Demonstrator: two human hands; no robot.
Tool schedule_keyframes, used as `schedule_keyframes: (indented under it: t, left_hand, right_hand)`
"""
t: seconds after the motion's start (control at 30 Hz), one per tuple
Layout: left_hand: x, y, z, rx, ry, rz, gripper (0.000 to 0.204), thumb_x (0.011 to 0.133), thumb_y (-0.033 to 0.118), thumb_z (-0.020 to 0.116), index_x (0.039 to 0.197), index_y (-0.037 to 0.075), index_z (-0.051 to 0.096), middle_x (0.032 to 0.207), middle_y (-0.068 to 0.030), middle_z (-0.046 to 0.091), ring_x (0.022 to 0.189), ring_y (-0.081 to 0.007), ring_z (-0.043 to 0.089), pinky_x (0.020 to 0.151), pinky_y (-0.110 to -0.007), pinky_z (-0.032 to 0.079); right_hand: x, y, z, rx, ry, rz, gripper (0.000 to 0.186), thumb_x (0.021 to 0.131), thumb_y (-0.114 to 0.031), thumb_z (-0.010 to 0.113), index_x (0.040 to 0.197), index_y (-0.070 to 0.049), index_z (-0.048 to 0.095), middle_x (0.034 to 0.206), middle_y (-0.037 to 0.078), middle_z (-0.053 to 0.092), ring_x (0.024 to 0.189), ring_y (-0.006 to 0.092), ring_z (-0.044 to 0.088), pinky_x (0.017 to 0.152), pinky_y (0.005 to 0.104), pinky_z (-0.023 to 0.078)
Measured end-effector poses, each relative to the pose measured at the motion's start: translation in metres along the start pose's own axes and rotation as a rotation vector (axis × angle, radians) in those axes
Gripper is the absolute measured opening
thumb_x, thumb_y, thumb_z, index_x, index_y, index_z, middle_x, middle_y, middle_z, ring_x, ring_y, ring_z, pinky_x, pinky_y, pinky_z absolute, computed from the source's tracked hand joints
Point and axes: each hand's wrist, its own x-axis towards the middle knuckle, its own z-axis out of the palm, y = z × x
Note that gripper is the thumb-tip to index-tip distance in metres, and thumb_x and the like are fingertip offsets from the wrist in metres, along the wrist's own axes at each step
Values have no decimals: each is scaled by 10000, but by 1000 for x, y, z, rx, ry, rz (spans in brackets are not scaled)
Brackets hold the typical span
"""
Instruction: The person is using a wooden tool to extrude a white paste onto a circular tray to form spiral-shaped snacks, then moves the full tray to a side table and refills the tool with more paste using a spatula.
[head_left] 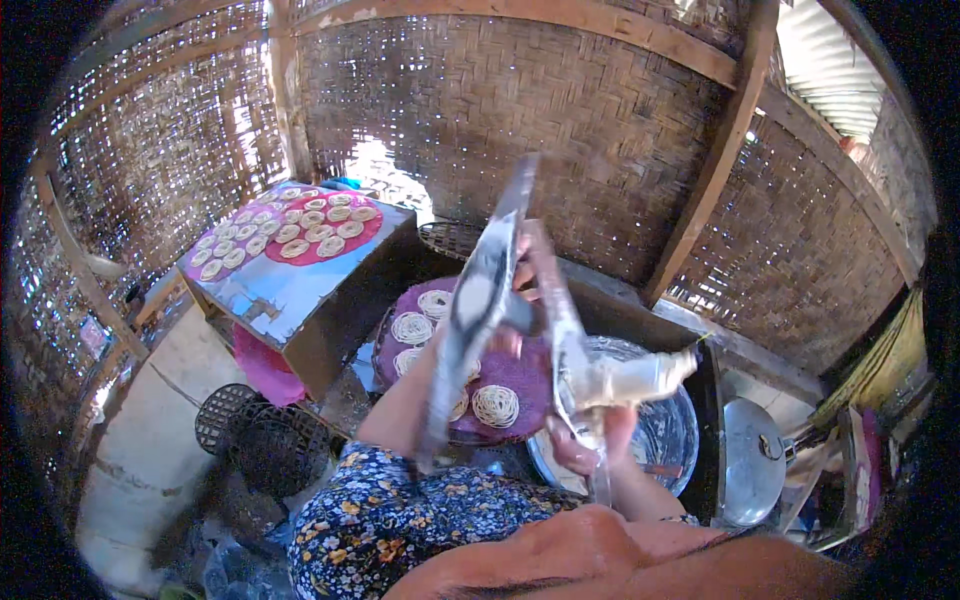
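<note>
My left hand (522,275) grips a long, worn grey bar (482,290) with a pale round patch and a short dark stub, apparently the plunger half of a hand press. Motion blurs its ends. Lower and to the right, my right hand (592,440) is closed around the other half, a long whitish bar (562,330) with a pale-smeared cylinder (640,378) sticking out to the right. The two halves are apart, side by side in front of me. Beneath them lies a round tray covered in purple cloth (515,372), carrying several coils of pale strands (495,406).
Below my right hand is a wide, white-smeared basin (672,425). A lidded metal pot (752,460) stands right of it. At the left, a table (270,325) bears several more coils on pink cloth (345,243). Dark woven trays (265,435) lie on the floor; woven walls (500,100) surround me.
</note>
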Motion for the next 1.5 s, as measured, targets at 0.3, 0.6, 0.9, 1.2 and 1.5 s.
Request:
schedule_keyframes:
  t: [0.3,0.6,0.9,1.2,1.5]
  left_hand:
    - [-57,35,-24,1319,-448,-145,680,673,331,632,1250,96,362,1168,-45,489,1035,-155,471,942,-300,296]
    - [-65,33,-13,1385,-247,-245,613,625,397,648,1159,152,477,961,-76,584,876,-238,566,730,-338,456]
    - [-75,27,-7,1322,-307,-621,711,440,370,789,1055,140,519,1015,-64,571,972,-203,530,868,-316,397]
    - [-135,12,-50,880,285,-287,603,471,279,785,973,47,545,908,-88,593,870,-200,568,789,-328,439]
    - [-192,35,-62,706,768,-246,565,492,249,767,971,45,546,918,-97,589,874,-201,565,790,-327,436]
  right_hand:
    - [20,-44,59,-1087,314,-325,1063,587,-404,709,1349,-108,29,1112,137,430,709,157,535,503,217,428]
    - [23,-42,74,-2427,-124,-644,1010,592,-362,736,1335,-83,111,1184,253,366,975,347,495,676,357,464]
    - [28,-12,53,-2285,-73,-445,799,564,-300,754,1242,-185,348,1155,244,348,920,405,506,686,413,489]
    - [62,-12,9,-1608,-155,-99,927,600,-452,698,1308,-85,225,1276,208,286,1108,363,386,908,409,342]
    - [42,-87,-188,-1873,1037,198,417,796,-377,503,1000,-19,567,883,188,583,847,295,554,766,339,425]
